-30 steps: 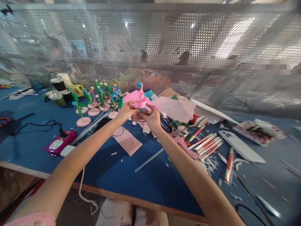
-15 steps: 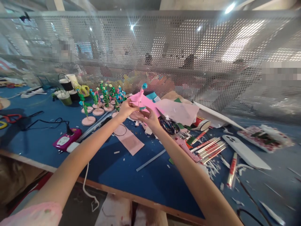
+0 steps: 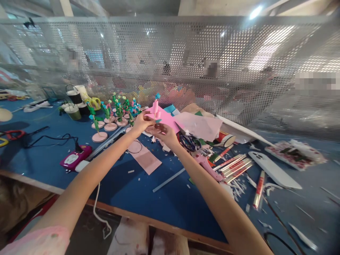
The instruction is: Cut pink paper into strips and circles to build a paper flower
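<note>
Moderate, diffuse indoor light. Lamp (image 3: 255, 12) glaring high above and right of grip. Hazy streaks across perforated screen (image 3: 191, 46) behind grip. Soft shadow on blue tabletop (image 3: 124, 187) below grip. Wide-lens stretch towards edges; right hand (image 3: 167, 136) slightly soft.

Between the forearms (image 3: 103, 159), blue tabletop (image 3: 140, 194) leaves passage (over flat strips (image 3: 168, 180)), while paper flowers (image 3: 119, 111) crowd the left hand (image 3: 142, 123).

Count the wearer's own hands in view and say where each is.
2: the left hand beside the pink paper curl, and the right hand by the round pink base. Neither is hidden.
</note>
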The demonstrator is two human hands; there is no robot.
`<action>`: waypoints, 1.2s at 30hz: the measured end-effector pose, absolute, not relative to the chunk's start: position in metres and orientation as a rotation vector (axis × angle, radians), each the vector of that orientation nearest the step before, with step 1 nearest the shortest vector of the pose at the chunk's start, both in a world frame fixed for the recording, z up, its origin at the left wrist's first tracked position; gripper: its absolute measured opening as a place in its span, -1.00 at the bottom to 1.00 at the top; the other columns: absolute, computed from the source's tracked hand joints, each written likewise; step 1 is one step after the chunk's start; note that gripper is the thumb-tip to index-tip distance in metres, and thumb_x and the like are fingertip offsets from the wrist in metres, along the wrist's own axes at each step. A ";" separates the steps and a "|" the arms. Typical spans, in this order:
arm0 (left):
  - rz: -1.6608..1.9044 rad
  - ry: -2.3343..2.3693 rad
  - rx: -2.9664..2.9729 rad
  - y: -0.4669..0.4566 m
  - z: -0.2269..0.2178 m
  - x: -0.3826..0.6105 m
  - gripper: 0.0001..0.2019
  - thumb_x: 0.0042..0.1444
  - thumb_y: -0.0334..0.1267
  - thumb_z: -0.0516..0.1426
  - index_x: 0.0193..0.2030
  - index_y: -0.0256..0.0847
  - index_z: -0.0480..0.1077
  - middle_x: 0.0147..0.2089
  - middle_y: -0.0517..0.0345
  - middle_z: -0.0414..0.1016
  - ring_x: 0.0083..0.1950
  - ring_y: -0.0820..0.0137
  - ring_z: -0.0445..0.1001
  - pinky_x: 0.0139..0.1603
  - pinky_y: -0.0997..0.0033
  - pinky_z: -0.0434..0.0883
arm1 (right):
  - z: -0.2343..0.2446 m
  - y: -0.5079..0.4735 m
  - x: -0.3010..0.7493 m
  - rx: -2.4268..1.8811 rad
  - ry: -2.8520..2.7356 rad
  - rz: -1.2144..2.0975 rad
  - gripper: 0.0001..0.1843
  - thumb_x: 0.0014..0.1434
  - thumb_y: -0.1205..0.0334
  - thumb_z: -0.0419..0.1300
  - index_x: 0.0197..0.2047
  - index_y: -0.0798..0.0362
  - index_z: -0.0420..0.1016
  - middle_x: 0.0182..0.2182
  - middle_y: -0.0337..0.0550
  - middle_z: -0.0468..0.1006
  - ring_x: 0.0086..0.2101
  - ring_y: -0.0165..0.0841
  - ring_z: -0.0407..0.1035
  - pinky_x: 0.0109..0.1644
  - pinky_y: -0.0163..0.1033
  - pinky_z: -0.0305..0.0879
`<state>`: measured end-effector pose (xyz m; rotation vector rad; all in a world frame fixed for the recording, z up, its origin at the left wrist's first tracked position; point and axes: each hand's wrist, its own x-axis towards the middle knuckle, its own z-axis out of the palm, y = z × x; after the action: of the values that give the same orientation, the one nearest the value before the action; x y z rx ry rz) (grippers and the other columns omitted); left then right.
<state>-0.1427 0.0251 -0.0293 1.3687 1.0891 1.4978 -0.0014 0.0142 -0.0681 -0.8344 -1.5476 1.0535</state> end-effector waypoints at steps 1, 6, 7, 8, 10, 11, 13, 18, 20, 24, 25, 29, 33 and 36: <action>1.500 1.082 1.383 0.025 -0.029 -0.143 -0.57 -0.25 -0.47 0.33 -0.18 -0.31 0.35 -0.58 0.32 0.45 -0.49 0.46 0.47 -0.34 0.46 0.41 | -0.068 0.015 -0.001 -0.851 -1.553 1.047 -0.35 -0.32 0.00 0.44 -0.15 0.12 0.44 -0.10 0.12 0.57 -0.06 -0.10 0.45 0.07 0.07 0.32; 1.485 1.050 1.391 0.024 -0.029 -0.143 -0.57 -0.29 -0.47 0.33 -0.22 -0.31 0.34 -0.60 0.35 0.43 -0.53 0.52 0.44 -0.42 0.54 0.39 | -0.066 0.023 0.007 -0.810 -1.541 1.061 -0.23 -0.27 -0.09 0.41 -0.01 0.11 0.40 0.00 0.11 0.51 0.03 -0.11 0.38 0.15 0.04 0.25; 1.482 1.037 1.381 0.024 -0.028 -0.142 -0.54 -0.31 -0.47 0.34 -0.20 -0.31 0.33 -0.60 0.36 0.44 -0.53 0.52 0.44 -0.42 0.54 0.39 | -0.065 0.025 0.009 -0.783 -1.508 1.056 -0.22 -0.22 -0.11 0.38 0.04 0.09 0.38 0.04 0.10 0.48 0.07 -0.13 0.36 0.17 0.02 0.24; 1.478 1.021 1.374 0.023 -0.028 -0.141 -0.51 -0.33 -0.46 0.35 -0.19 -0.31 0.31 -0.59 0.36 0.44 -0.54 0.53 0.44 -0.42 0.54 0.40 | -0.063 0.026 0.011 -0.759 -1.476 1.036 -0.21 -0.19 -0.12 0.37 0.08 0.06 0.35 0.08 0.08 0.44 0.10 -0.14 0.32 0.19 0.01 0.22; 1.462 0.982 1.371 0.021 -0.028 -0.138 -0.47 -0.36 -0.47 0.36 -0.18 -0.30 0.29 -0.60 0.37 0.44 -0.54 0.53 0.44 -0.41 0.53 0.42 | -0.059 0.028 0.015 -0.726 -1.442 0.970 -0.16 -0.20 -0.08 0.38 0.14 0.01 0.29 0.13 0.05 0.40 0.15 -0.16 0.26 0.21 0.01 0.19; 1.449 0.968 1.373 0.020 -0.028 -0.136 -0.47 -0.36 -0.47 0.36 -0.18 -0.30 0.28 -0.61 0.38 0.43 -0.55 0.53 0.44 -0.40 0.52 0.42 | -0.056 0.028 0.017 -0.715 -1.444 0.941 -0.12 -0.23 -0.06 0.41 0.16 0.00 0.28 0.14 0.05 0.39 0.16 -0.15 0.25 0.21 0.01 0.19; 1.416 0.952 1.366 0.019 -0.029 -0.131 -0.46 -0.37 -0.50 0.36 -0.18 -0.29 0.27 -0.62 0.39 0.42 -0.54 0.52 0.45 -0.38 0.49 0.44 | -0.051 0.026 0.019 -0.720 -1.463 0.919 -0.09 -0.26 -0.02 0.43 0.16 0.03 0.28 0.09 0.07 0.43 0.13 -0.13 0.29 0.16 0.00 0.26; 1.402 0.947 1.351 0.016 -0.032 -0.123 -0.47 -0.35 -0.54 0.33 -0.18 -0.27 0.27 -0.55 0.36 0.46 -0.50 0.49 0.48 -0.34 0.46 0.45 | -0.040 0.017 0.020 -0.760 -1.466 0.925 -0.32 -0.19 -0.01 0.39 0.01 0.09 0.43 -0.17 -0.03 0.60 -0.09 -0.16 0.47 0.00 -0.04 0.40; 1.430 0.969 1.339 0.015 -0.032 -0.124 -0.50 -0.32 -0.52 0.32 -0.19 -0.28 0.28 -0.58 0.37 0.44 -0.52 0.49 0.47 -0.36 0.46 0.43 | -0.036 0.014 0.020 -0.736 -1.467 0.920 -0.43 -0.16 0.00 0.38 -0.07 0.07 0.48 -0.20 -0.07 0.61 -0.12 -0.18 0.49 -0.02 -0.06 0.42; 1.478 0.969 1.318 0.015 -0.032 -0.127 -0.54 -0.33 -0.50 0.30 -0.23 -0.28 0.26 -0.63 0.39 0.40 -0.57 0.51 0.42 -0.42 0.48 0.39 | -0.034 0.009 0.017 -0.741 -1.499 0.832 -0.47 -0.13 -0.01 0.36 -0.10 0.08 0.51 -0.17 -0.06 0.61 -0.13 -0.19 0.49 0.01 -0.08 0.40; 1.482 0.954 1.314 0.017 -0.033 -0.127 -0.54 -0.35 -0.50 0.30 -0.24 -0.27 0.26 -0.63 0.40 0.39 -0.58 0.53 0.40 -0.43 0.49 0.38 | -0.034 0.008 0.015 -0.749 -1.504 0.800 -0.45 -0.14 -0.01 0.37 -0.09 0.08 0.52 -0.16 -0.05 0.60 -0.12 -0.19 0.48 0.03 -0.07 0.39; 1.503 0.924 1.271 0.023 -0.038 -0.125 -0.50 -0.44 -0.53 0.27 -0.26 -0.25 0.26 -0.63 0.48 0.35 -0.57 0.56 0.36 -0.46 0.52 0.35 | -0.036 0.003 0.008 -0.741 -1.581 0.747 -0.34 -0.13 -0.05 0.36 0.04 0.07 0.47 -0.09 -0.05 0.58 -0.03 -0.14 0.43 0.10 -0.03 0.32; 1.517 0.887 1.255 0.024 -0.037 -0.124 -0.48 -0.45 -0.55 0.27 -0.24 -0.24 0.26 -0.59 0.45 0.36 -0.53 0.52 0.40 -0.39 0.46 0.39 | -0.034 -0.001 0.006 -0.775 -1.659 0.680 -0.26 -0.08 -0.11 0.32 0.14 0.03 0.41 0.03 -0.06 0.52 0.10 -0.07 0.31 0.21 0.03 0.19; 1.476 0.855 1.300 0.020 -0.034 -0.126 -0.49 -0.38 -0.49 0.30 -0.20 -0.24 0.25 -0.54 0.39 0.40 -0.49 0.48 0.45 -0.32 0.39 0.43 | -0.033 -0.001 0.009 -0.783 -1.666 0.618 -0.37 0.03 -0.14 0.23 0.12 0.00 0.45 0.04 -0.09 0.51 0.18 -0.07 0.21 0.26 0.05 0.11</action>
<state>-0.1262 0.0196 -0.0340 1.2996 0.8553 1.4755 0.0088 -0.0008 -0.0331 -0.7833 -1.6661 0.6183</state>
